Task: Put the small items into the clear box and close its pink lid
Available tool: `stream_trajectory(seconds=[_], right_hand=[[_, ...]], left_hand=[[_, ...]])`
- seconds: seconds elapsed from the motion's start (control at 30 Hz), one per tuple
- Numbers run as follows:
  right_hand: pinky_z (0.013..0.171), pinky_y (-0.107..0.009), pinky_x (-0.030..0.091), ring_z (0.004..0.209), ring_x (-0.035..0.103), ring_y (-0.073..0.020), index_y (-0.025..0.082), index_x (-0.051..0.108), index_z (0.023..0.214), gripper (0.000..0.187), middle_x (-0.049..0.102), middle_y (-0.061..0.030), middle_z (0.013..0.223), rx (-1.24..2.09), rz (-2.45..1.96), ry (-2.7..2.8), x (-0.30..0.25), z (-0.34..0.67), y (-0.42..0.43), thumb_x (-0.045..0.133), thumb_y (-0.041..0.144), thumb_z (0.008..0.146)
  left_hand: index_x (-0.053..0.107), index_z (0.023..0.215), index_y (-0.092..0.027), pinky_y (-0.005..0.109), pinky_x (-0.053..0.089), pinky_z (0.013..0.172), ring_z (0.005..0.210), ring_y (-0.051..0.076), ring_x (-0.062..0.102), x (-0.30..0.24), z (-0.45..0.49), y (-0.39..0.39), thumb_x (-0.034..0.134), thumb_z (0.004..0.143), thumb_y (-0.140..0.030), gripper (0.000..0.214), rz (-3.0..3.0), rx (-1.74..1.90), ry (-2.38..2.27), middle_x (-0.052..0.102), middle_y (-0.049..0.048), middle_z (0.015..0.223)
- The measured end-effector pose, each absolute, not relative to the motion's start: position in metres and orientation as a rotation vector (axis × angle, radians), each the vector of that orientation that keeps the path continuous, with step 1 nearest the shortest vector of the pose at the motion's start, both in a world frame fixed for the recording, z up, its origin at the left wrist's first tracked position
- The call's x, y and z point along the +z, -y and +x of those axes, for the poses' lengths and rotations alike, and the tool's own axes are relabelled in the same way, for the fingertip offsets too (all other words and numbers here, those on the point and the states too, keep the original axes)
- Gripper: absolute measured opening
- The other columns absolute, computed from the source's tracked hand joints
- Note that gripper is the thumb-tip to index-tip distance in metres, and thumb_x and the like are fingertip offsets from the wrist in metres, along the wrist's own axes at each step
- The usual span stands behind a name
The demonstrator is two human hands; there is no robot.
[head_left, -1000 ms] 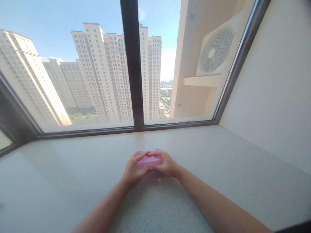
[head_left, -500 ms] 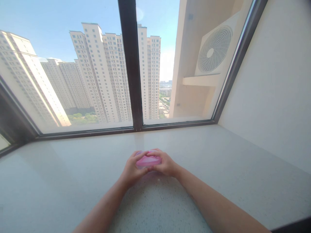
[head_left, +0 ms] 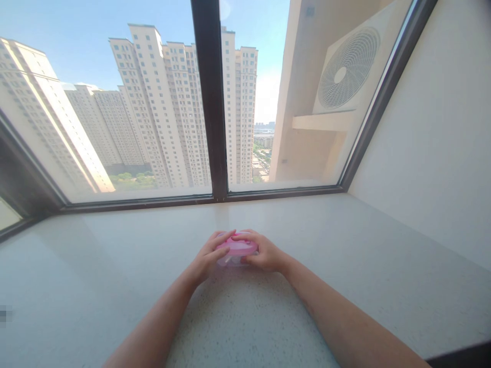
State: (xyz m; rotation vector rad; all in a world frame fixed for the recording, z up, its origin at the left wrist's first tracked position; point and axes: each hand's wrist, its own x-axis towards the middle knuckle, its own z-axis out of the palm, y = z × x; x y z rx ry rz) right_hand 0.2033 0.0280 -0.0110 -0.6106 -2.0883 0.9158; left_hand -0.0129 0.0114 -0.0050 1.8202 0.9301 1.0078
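Note:
A small round container with a pink lid (head_left: 238, 249) and a clear lower part rests on the pale speckled window sill (head_left: 345, 266). My left hand (head_left: 207, 258) curls round its left side, fingers over the lid and thumb at the front. My right hand (head_left: 264, 253) grips its right side, fingers reaching across the lid until they nearly meet the left fingers. Both hands are closed on the container. What is inside it cannot be made out.
A large window with a dark frame (head_left: 209, 102) runs along the back of the sill. A plain white wall (head_left: 441, 143) closes the right side. Outside stand tall apartment blocks and an air-conditioner unit (head_left: 345, 71).
The container has come down a little onto the sill, and its clear lower part now shows beneath the lid. Both hands keep their grip. The view shifted slightly.

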Motion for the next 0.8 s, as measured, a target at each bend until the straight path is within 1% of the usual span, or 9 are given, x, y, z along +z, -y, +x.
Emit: stream_trajectory(seconds=[0.13,0.23,0.4,0.5,0.6,0.67,0.8], right_hand=[[0.096,-0.041,0.04,0.109,0.053,-0.0262,0.021,0.06,0.119,0.067,0.055,-0.009,0.116,0.872,-0.659,2.028,-0.014,0.198,-0.025,0.082,0.038,0.059],[0.094,-0.04,0.042,0.108,0.054,-0.026,0.02,0.061,0.115,0.068,0.054,-0.0101,0.117,0.784,-0.749,1.947,-0.018,0.191,-0.022,0.085,0.037,0.054],[0.092,-0.038,0.044,0.106,0.054,-0.0239,0.021,0.061,0.113,0.06,0.053,-0.009,0.114,0.687,-0.807,1.901,-0.021,0.185,-0.016,0.082,0.031,0.058],[0.091,-0.038,0.044,0.103,0.055,-0.023,0.021,0.062,0.111,0.054,0.055,-0.0078,0.11,0.663,-0.806,1.894,-0.021,0.184,-0.013,0.08,0.029,0.06],[0.092,-0.036,0.044,0.102,0.056,-0.0224,0.021,0.063,0.11,0.049,0.056,-0.0075,0.11,0.647,-0.812,1.889,-0.021,0.184,-0.012,0.078,0.025,0.063],[0.092,-0.037,0.044,0.103,0.055,-0.0227,0.022,0.062,0.111,0.05,0.055,-0.0074,0.111,0.658,-0.818,1.904,-0.021,0.185,-0.014,0.078,0.025,0.063],[0.093,-0.038,0.043,0.106,0.054,-0.0237,0.022,0.059,0.116,0.058,0.054,-0.0079,0.116,0.704,-0.772,1.972,-0.018,0.193,-0.019,0.079,0.025,0.061]], left_hand=[[0.058,0.125,-0.028,0.041,0.033,0.104,0.119,0.027,0.046,-0.004,-0.012,-0.01,0.053,0.082,-0.033,0.043,1.81,1.0,-0.953,0.052,0.0073,0.125],[0.058,0.125,-0.028,0.041,0.032,0.104,0.119,0.027,0.046,-0.002,-0.012,-0.009,0.054,0.082,-0.031,0.043,1.804,1.002,-0.95,0.052,0.0062,0.124],[0.06,0.123,-0.027,0.041,0.034,0.101,0.113,0.026,0.05,0.002,-0.011,-0.009,0.057,0.08,-0.03,0.042,1.76,0.981,-0.952,0.055,0.006,0.117],[0.061,0.122,-0.026,0.041,0.034,0.101,0.112,0.027,0.05,0.004,-0.01,-0.01,0.058,0.08,-0.03,0.042,1.754,0.971,-0.957,0.055,0.0063,0.117],[0.061,0.121,-0.026,0.04,0.035,0.101,0.112,0.026,0.051,0.003,-0.011,-0.011,0.058,0.08,-0.031,0.042,1.765,0.965,-0.948,0.055,0.0065,0.116],[0.06,0.122,-0.026,0.041,0.034,0.102,0.112,0.026,0.051,0.002,-0.012,-0.011,0.057,0.081,-0.032,0.042,1.779,0.96,-0.952,0.055,0.0066,0.117],[0.058,0.125,-0.027,0.041,0.033,0.103,0.117,0.026,0.048,-0.003,-0.011,-0.01,0.055,0.084,-0.034,0.042,1.841,0.997,-0.951,0.054,0.0074,0.122]])
